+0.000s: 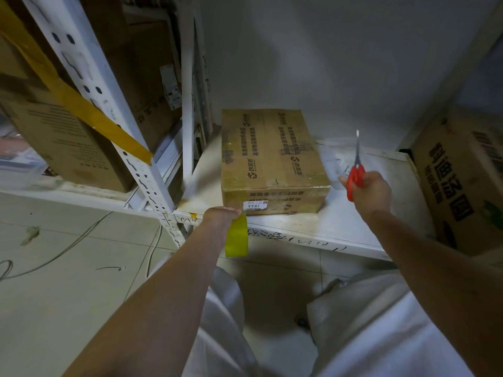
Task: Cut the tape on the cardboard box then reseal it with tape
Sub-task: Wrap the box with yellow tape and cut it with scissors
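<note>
- Right hand [366, 190] grips red scissors [356, 170], blades together, tips pointing up and away; hovers just right of box [272, 159].
- Left hand [221, 214] pinches yellow tape [236, 238] at box's near-left corner; strip hangs down.
- Box lies on shelf [353, 221], between both hands; taped seam runs near-to-far.
- Judgement: right hand must swing left to seam; path unobstructed.
- Second carton [460, 180] at far right.

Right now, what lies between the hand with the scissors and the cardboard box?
In the head view, only bare white shelf shows between the right hand, gripping the red scissors, and the cardboard box.
</note>
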Available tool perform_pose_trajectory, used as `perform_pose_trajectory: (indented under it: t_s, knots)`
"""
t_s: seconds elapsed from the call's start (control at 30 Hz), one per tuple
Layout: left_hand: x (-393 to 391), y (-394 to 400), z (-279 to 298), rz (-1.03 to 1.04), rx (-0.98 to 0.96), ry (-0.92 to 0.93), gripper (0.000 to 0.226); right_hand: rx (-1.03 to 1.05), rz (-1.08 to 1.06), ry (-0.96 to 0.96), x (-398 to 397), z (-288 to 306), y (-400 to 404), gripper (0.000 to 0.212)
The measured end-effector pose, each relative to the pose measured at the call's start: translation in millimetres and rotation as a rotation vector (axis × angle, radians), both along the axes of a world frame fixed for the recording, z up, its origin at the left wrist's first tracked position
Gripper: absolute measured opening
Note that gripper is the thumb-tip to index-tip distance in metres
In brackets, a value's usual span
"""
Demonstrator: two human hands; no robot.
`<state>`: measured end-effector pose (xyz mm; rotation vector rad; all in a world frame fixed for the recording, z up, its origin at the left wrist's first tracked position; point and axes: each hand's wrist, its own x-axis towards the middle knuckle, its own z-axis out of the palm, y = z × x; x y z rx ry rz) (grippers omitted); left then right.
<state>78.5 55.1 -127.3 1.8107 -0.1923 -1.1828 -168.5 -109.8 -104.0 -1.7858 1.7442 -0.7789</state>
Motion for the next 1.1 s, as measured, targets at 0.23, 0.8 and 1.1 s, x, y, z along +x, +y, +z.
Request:
perform_pose_trajectory:
  t_s: [0.23,0.8,1.1]
  knots:
    - [-1,6,9,0.036,0.009,0.096,0.021,0.462,0.857,-0.047,43,54,30,0.020]
    - [25,24,7,-0.184,0.030,0.161,0.014,0.975,1.001,0.302,108,11,42,0.060]
    - [23,24,-1,-0.174,0.000,0.186,0.017,0.862,1.054,0.233,114,2,49,0.043]
